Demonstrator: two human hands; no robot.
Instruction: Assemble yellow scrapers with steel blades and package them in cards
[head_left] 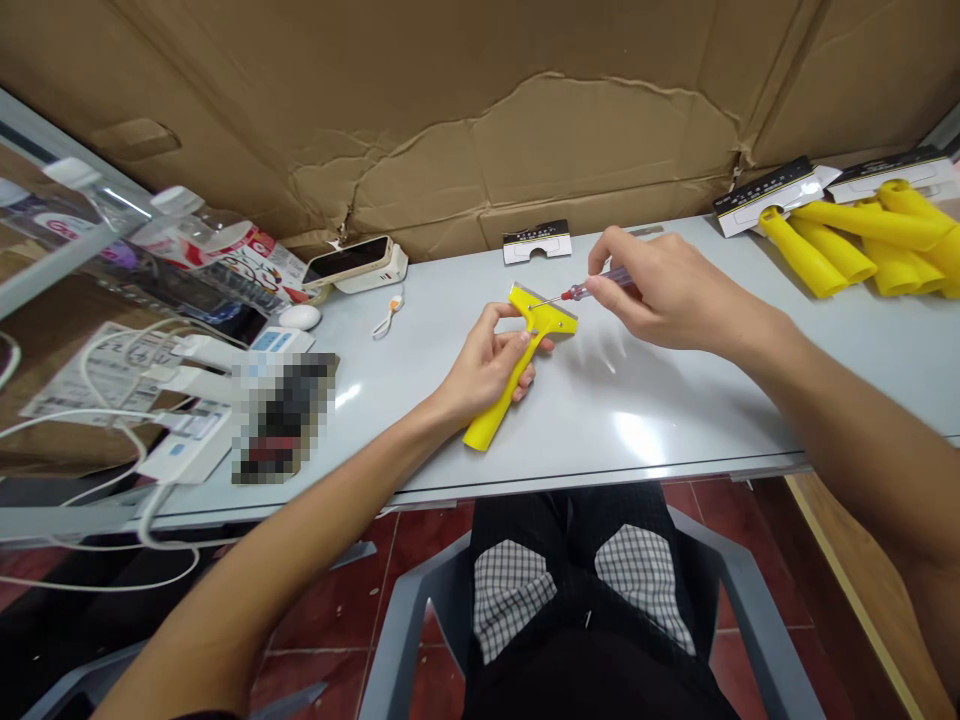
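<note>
My left hand (491, 365) is closed round the neck of a yellow scraper (496, 420), whose handle slants down toward the table's front edge. The scraper's wide head faces away from me, with a thin metal blade along its far edge and a screw on each side. Between the thumb and fingers of my right hand (660, 290) is a screwdriver (577, 292) with a clear and red handle. Its shaft points left, and the tip meets the screw on the left side of the head. My right fingers hide part of the screwdriver's handle.
Several yellow handles (817, 255) lie at the right with black-and-white cards. Another card (537, 243) lies by the cardboard (525, 120) at the back. At left are a phone (352, 262), plastic bottles (247, 255), a power strip (187, 445) with cables and a short white cord (388, 316).
</note>
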